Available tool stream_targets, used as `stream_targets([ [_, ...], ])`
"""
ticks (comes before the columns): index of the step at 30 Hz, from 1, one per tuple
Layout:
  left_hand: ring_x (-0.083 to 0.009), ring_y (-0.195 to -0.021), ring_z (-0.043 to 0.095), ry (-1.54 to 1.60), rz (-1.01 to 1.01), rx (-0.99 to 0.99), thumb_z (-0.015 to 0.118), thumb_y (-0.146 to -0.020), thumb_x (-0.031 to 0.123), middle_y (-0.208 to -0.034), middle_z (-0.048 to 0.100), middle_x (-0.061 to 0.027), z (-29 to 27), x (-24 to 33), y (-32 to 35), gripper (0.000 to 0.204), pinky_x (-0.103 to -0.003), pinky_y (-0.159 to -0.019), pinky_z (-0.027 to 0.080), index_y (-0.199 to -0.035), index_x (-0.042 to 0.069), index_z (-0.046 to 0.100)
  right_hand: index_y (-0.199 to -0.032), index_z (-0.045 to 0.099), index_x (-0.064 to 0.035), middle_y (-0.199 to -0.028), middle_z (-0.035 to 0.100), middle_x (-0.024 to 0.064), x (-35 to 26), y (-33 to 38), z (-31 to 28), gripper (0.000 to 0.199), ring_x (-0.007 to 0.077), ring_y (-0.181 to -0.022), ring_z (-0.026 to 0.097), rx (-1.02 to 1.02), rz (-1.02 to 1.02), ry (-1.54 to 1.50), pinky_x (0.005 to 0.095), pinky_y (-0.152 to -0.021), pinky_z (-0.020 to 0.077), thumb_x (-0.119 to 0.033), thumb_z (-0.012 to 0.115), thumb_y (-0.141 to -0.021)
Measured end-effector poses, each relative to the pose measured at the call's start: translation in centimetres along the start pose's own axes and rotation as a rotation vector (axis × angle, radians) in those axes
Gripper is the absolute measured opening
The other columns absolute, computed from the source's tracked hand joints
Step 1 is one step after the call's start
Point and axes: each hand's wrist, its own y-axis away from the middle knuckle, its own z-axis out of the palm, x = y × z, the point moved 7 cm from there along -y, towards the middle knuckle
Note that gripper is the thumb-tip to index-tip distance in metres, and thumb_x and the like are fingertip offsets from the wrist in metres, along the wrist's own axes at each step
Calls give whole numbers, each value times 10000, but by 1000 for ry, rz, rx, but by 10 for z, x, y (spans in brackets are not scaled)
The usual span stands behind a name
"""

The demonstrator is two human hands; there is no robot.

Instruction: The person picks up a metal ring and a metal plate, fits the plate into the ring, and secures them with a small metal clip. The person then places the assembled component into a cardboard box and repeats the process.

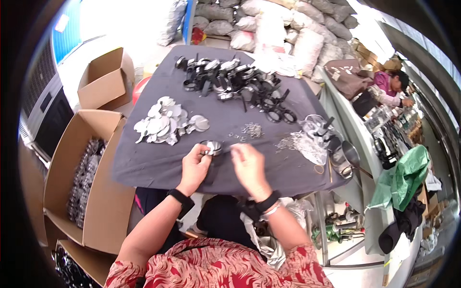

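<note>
My left hand grips a round silver watch by its edge, just over the near part of the grey-covered table. A dark strap hangs from the watch toward me. To the right, apart from the watch, my right hand has its fingertips pinched together; they are slightly blurred, and whatever they hold is too small to make out. Beyond my hands lies a small heap of tiny metal pieces. Flat silver discs are piled on the left. Many black-strapped watches cover the far side.
Clear plastic bags and a dark metal pan occupy the table's right edge. Cardboard boxes stand on the left, one with shiny parts inside. A person works at a bench on the right. Stuffed sacks are stacked behind.
</note>
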Motion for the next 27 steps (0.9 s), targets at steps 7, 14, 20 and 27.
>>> stream_targets([
  [7, 9, -527, 327, -14, -25, -11, 551, -886, 25, -585, 454, 84, 1, 13, 5, 66, -203, -453, 266, -931, 61, 583, -810, 628, -3, -692, 619, 51, 146, -30, -92, 39, 117, -628, 577, -94, 433, 70, 275, -581, 464, -13, 591, -819],
  [14, -19, -528, 378, 4, -57, -25, 554, -845, 19, -558, 494, 35, 2, 13, 5, 135, -224, -471, 334, -977, 43, 573, -794, 626, -35, -798, 611, 148, 127, -28, -50, 92, 325, -785, 633, -441, -178, 836, 426, -669, 510, -73, 544, -772],
  [20, -5, -552, 378, 43, -51, -31, 557, -855, -5, -601, 515, 47, -3, 1, 6, 132, -206, -486, 324, -979, 42, 567, -760, 625, -25, -746, 633, 122, 120, -28, -13, 74, 247, -698, 662, -586, -461, 1047, 358, -593, 543, -78, 578, -743],
  [27, -12, -546, 344, 42, -29, -52, 572, -859, 1, -578, 475, 59, 0, -2, 3, 111, -206, -484, 311, -959, 48, 564, -793, 600, -22, -724, 630, 120, 115, -29, -22, 59, 236, -651, 655, -575, -533, 1104, 353, -574, 541, -62, 562, -772],
])
